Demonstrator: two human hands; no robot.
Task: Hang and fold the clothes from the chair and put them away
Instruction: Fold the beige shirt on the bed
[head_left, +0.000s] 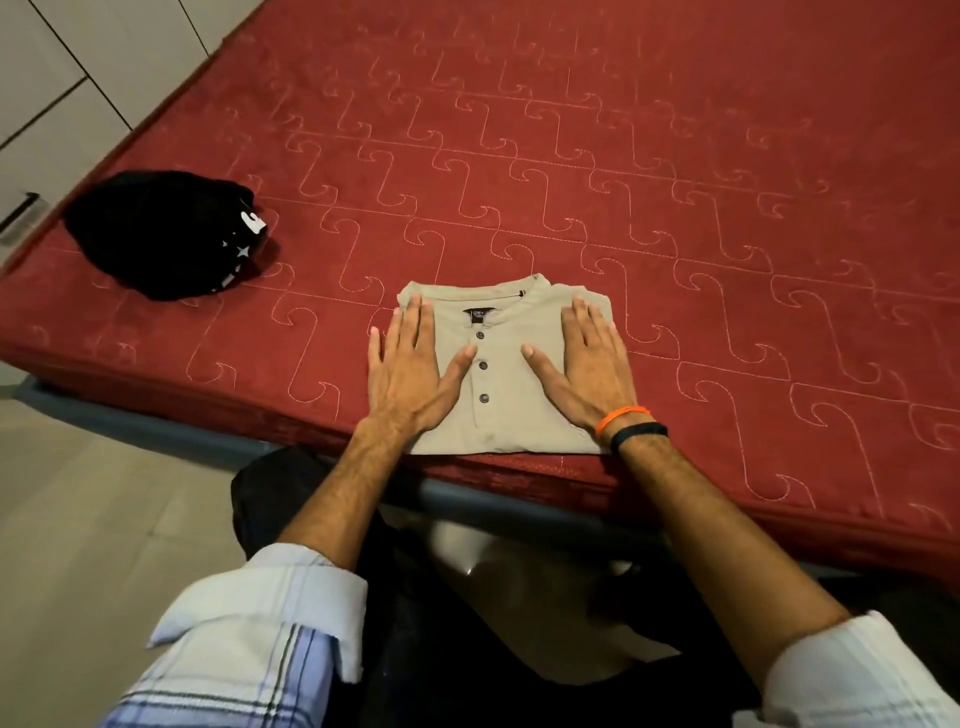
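A beige buttoned shirt (501, 379) lies folded into a neat rectangle at the near edge of the red mattress (675, 182), collar facing away from me. My left hand (410, 364) presses flat on its left side with fingers straight. My right hand (592, 358) presses flat on its right side, with an orange band and a dark band at the wrist. A black garment with white print (166, 239) sits bunched on the mattress to the far left.
White wardrobe doors (57, 93) stand beyond the bed's left edge. Pale floor tiles (93, 509) lie to my lower left. The blue-grey bed frame (156, 426) runs under the mattress edge, right against my legs.
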